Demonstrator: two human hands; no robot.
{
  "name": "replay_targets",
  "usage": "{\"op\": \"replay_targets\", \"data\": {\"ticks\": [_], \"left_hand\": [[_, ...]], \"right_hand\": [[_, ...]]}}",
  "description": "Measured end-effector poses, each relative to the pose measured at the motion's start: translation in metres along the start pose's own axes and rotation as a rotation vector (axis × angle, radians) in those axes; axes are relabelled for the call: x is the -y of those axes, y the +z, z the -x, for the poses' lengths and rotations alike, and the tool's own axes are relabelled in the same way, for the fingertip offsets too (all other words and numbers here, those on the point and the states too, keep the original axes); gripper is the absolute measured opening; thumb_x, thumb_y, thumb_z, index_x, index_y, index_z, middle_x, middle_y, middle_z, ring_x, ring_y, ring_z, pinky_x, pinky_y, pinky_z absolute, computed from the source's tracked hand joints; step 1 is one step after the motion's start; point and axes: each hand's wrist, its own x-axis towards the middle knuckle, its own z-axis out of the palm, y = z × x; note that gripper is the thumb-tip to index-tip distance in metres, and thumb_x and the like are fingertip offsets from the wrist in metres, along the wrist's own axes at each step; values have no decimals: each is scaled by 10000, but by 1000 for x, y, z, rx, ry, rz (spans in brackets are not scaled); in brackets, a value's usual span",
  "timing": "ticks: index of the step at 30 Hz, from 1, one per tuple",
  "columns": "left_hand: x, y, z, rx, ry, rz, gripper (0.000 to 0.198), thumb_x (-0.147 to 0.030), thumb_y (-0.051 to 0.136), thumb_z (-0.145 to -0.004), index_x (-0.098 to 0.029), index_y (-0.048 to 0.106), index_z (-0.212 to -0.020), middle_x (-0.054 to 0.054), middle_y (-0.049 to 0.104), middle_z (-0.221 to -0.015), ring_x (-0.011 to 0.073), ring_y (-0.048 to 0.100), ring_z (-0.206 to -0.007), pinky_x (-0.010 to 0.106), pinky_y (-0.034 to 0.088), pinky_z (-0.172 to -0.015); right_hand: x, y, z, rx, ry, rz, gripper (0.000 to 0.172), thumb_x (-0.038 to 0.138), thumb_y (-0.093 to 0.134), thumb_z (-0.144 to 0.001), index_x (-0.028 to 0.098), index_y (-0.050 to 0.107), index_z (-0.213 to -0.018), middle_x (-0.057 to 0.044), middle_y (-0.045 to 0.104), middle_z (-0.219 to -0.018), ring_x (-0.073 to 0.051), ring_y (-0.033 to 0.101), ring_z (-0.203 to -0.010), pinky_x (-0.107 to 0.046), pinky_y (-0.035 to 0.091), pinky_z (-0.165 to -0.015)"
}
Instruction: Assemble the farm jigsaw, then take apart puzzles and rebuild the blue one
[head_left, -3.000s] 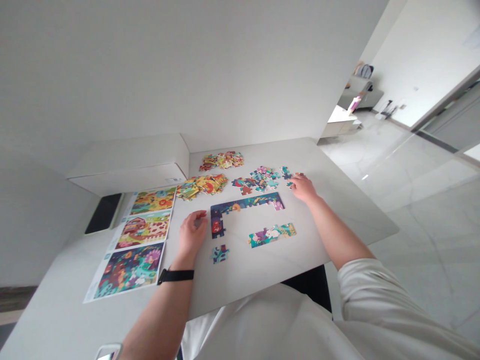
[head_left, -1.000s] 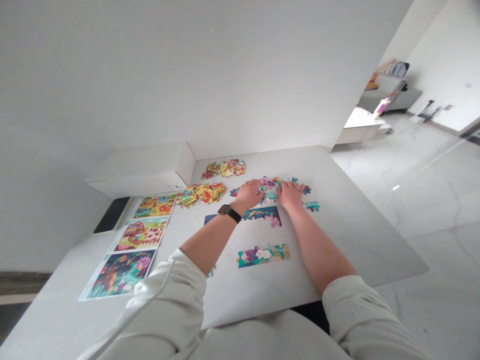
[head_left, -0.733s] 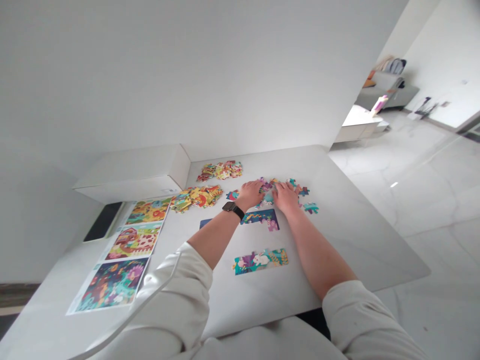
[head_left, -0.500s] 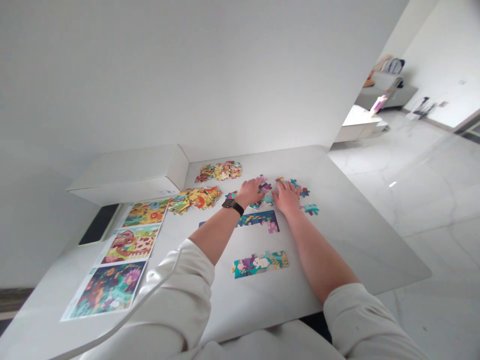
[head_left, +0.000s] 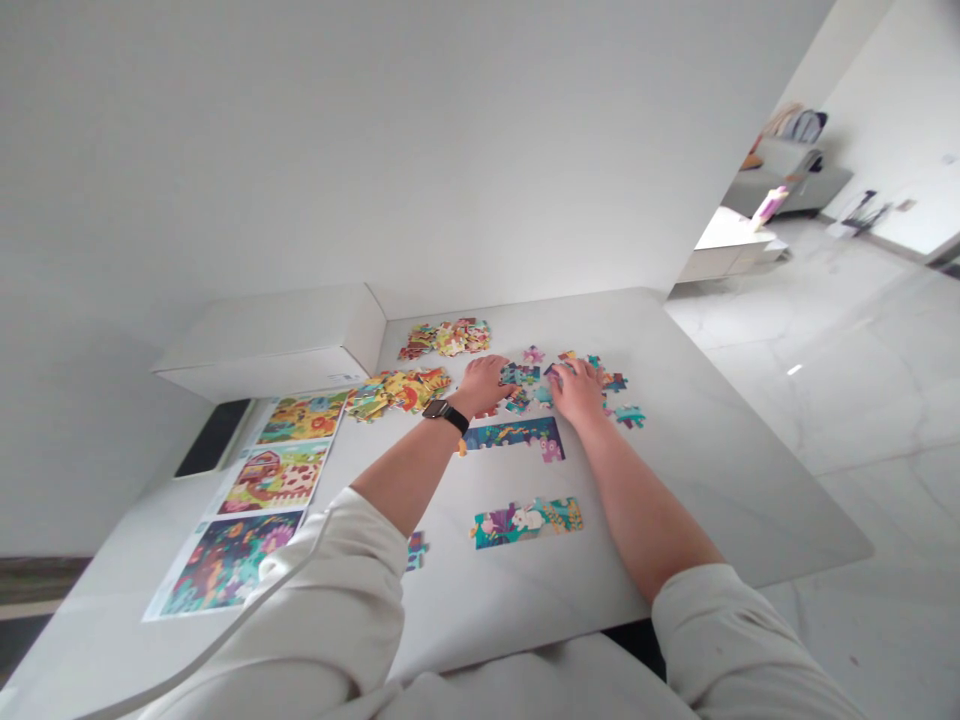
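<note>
Loose jigsaw pieces (head_left: 523, 374) in teal, purple and blue lie between and around my hands. My left hand (head_left: 484, 384), with a black watch on its wrist, rests open at their left side, its fingers stretched over the tabletop. At their right side, my right hand (head_left: 577, 391) has a purple puzzle piece (head_left: 553, 371) at its thumb and index finger. Nearer me lie a joined dark blue strip (head_left: 510, 434) with a pink piece attached, and a joined strip with a white rabbit (head_left: 527, 522). A separate puzzle piece (head_left: 416, 550) shows beside my left sleeve.
Two piles, a yellow one (head_left: 397, 391) and a mixed one (head_left: 446, 338), stand behind to the left. Picture sheets (head_left: 274, 478), a dark phone-like slab (head_left: 214, 438) and a white box (head_left: 270, 335) occupy the left. A pale cable (head_left: 225, 640) crosses my left sleeve.
My left hand has shifted left, off several pieces it covered. A purple piece now shows at my right fingertips. The view has moved slightly, and a piece beside my left sleeve has come into sight.
</note>
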Motion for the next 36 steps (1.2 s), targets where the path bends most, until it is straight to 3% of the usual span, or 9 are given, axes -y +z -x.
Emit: {"op": "replay_targets", "data": {"ticks": [4,13,18,21,24,27,32,36], "left_hand": [[6,-5,9,-9,3,-18,598,-388,755,-908,-209,646,-1468,150,635,-1532,351,563,-1447,489,402,-1264],[5,-6,19,69,15,-99,426,-346,624,-994,-322,737,-1404,65,604,-1587,303,555,-1477,469,389,-1287],[-5,-9,24,37,-5,-121,416,-329,609,-1009,-256,729,-1401,120,605,-1584,344,543,-1483,528,403,-1269],[-6,-17,40,-14,-2,-70,439,-326,623,-1011,-222,700,-1430,139,606,-1583,344,543,-1480,532,400,-1274],[-5,-27,74,-91,2,13,457,-347,614,-1026,-189,674,-1451,155,613,-1572,334,546,-1478,531,405,-1278],[-9,-31,127,-192,57,110,405,-335,583,-1047,-227,673,-1427,118,676,-1492,294,592,-1428,526,441,-1259],[-37,-11,228,-189,157,211,438,-321,632,-1026,-244,635,-1458,128,681,-1467,304,615,-1399,549,487,-1223],[-68,7,277,-150,189,206,446,-267,624,-1018,-257,626,-1464,131,652,-1506,323,583,-1434,600,448,-1250]], "right_hand": [[4,3,2,55,-165,-15,403,383,553,-1066,338,731,-1425,-100,536,-1625,-396,374,-1573,-713,142,-1329],[-2,9,0,39,-152,-66,338,363,614,-1045,309,785,-1332,-114,596,-1560,-389,454,-1512,-725,178,-1311],[-5,10,-2,16,-143,-106,393,322,621,-1031,275,731,-1405,-123,627,-1533,-389,475,-1494,-711,203,-1305],[-8,9,-2,-1,-128,-119,410,312,620,-1025,257,711,-1421,-127,635,-1525,-388,490,-1479,-700,218,-1295],[-9,6,-5,-8,-136,-133,366,307,592,-1033,244,738,-1362,-133,690,-1429,-364,546,-1415,-644,278,-1275],[-5,1,-11,0,-146,-129,325,298,557,-1046,232,778,-1276,-141,726,-1325,-337,584,-1357,-553,357,-1235],[15,-11,-31,93,-57,9,368,361,652,-1024,253,748,-1363,-176,639,-1454,-404,525,-1420,-659,272,-1257],[30,-21,-52,251,38,110,409,390,769,-954,245,763,-1337,-207,593,-1509,-451,496,-1455,-726,244,-1245]]}}
